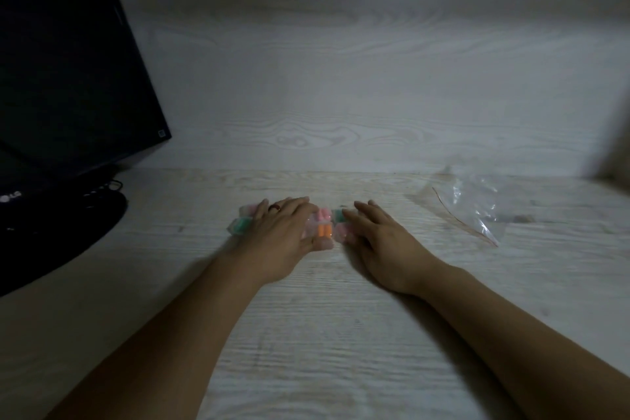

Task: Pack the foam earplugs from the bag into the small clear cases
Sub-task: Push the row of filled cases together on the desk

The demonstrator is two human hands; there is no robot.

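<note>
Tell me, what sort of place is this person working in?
Probably a home or office desk. A dark monitor stands at the left on a pale wood-grain desktop set against a matching panel, and both hands rest on small clear cases of coloured earplugs, a plastic bag lying to the right.

A home or small office workstation, dimly lit — a pale wood-grain desk (324, 334) set against a matching wood-grain wall (341, 95), with a black monitor (61, 61) on its round stand (51, 232) at the left — cables trailing behind.
</note>
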